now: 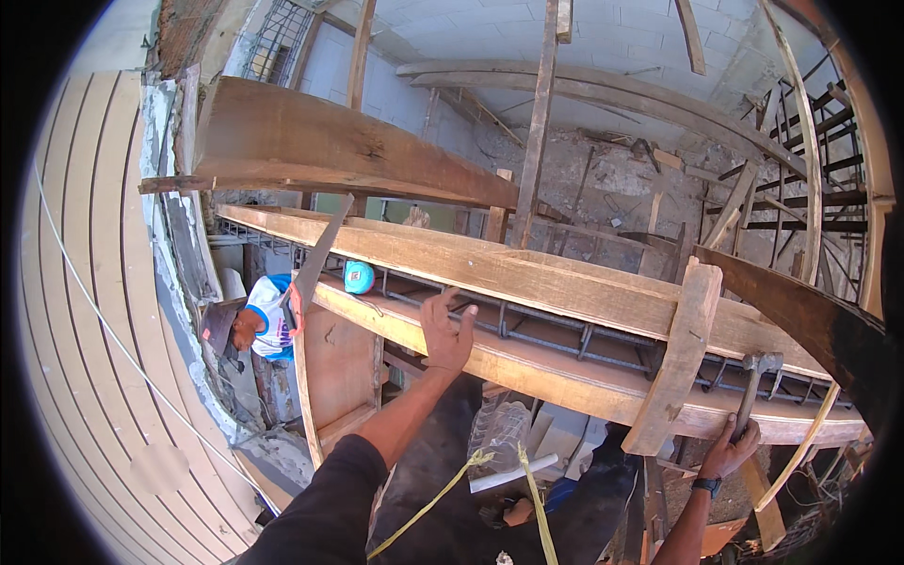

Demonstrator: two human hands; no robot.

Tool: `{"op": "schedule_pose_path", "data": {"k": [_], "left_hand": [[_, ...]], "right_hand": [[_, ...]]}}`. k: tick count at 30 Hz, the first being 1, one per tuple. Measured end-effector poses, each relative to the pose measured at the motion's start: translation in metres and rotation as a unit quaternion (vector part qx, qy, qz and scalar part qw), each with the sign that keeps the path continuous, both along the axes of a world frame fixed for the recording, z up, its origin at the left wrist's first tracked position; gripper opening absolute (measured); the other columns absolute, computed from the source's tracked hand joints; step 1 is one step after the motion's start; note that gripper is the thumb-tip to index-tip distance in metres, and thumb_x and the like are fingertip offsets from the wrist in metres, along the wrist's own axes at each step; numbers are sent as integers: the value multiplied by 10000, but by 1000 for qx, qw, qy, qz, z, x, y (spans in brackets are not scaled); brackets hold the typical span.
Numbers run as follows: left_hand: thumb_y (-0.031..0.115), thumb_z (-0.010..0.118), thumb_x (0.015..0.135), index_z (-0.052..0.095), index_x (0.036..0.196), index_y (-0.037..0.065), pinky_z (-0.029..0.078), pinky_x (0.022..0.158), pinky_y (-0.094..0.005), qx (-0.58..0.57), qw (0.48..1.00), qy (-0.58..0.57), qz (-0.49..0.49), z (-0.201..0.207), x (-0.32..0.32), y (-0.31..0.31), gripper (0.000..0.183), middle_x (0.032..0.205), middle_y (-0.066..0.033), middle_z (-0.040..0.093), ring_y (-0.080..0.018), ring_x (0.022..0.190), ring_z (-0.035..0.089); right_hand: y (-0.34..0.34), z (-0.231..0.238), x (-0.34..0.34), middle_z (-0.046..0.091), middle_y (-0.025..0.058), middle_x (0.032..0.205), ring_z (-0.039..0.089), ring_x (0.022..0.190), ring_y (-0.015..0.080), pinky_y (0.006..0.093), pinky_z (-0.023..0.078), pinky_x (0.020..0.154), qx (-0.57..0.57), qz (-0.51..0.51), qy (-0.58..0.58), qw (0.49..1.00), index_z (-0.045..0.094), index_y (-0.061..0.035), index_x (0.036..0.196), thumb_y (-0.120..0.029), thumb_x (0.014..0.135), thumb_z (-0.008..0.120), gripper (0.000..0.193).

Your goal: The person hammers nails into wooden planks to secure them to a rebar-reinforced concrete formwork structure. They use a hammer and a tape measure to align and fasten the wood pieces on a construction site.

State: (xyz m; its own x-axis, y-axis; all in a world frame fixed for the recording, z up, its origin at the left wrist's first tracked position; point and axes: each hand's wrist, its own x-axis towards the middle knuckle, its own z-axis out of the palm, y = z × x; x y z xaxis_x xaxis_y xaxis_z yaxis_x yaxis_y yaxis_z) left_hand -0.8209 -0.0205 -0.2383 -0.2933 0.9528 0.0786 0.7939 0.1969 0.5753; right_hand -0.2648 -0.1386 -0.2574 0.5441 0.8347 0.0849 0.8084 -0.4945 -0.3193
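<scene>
A long wooden formwork trough runs across the view, made of a far plank (490, 268) and a near plank (537, 381). Between them lies a steel rebar cage (556, 337). My left hand (446, 334) rests on the near side with its fingers apart, their tips by the rebar. The fingers of my right hand (727, 452) are wrapped round the handle of a hammer (750, 388). Its head stands over the trough at the right. A wooden crosspiece (680, 353) spans the two planks between my hands. Left of my left hand sit a teal tape measure (359, 277) and a handsaw (322, 252) with a reddish handle.
Another person (268, 315) in a cap is below at the left. A broad board (348, 141) and an upright post (540, 122) stand beyond the trough. Rubble covers the ground (612, 188) below. Yellow straps (433, 504) hang near my body. Ribbed cladding (104, 282) lies far left.
</scene>
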Motion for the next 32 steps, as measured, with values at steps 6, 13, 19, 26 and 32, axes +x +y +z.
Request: {"op": "schedule_pose_path", "data": {"k": [6,13,19,26,32], "left_hand": [[306,816,805,448,1434,3,363,1099,-556,-97,938,247,222,-34,-176,11,789,1348,-307,500,-473,1297,437],[500,809,773,328,1570,168,317,1125,-586,-370,836,296,275,-56,-265,23,988,1512,-179,464,-431,1368,442],[465,752,831,274,1606,193,333,1117,-574,-383,852,305,187,-62,-288,32,950,1465,-248,515,-461,1354,447],[460,590,992,362,1573,105,328,1151,-461,-208,961,126,132,39,-162,9,718,1482,-270,505,-436,1375,472],[425,604,965,269,1621,154,162,1231,-427,-138,979,-149,-35,95,-43,3,785,1606,-201,352,-329,1494,302]], "right_hand": [[-2,-7,4,615,175,1154,554,1073,361,490,439,924,-9,1,-71,997,610,3,1207,-331,953,712,431],[25,9,11,592,144,1044,540,1020,348,465,427,907,33,-47,-29,998,602,-28,1062,-265,897,769,333],[33,-1,35,612,132,1037,557,1000,342,464,436,881,6,-66,-78,995,619,-39,1058,-309,880,787,364],[47,25,-4,626,137,1177,556,1156,335,448,434,980,42,-77,-159,983,609,-46,1253,-277,933,739,416],[50,79,-113,528,188,1347,495,1285,271,403,408,1043,100,90,361,923,573,-42,1302,-182,980,653,360]]}}
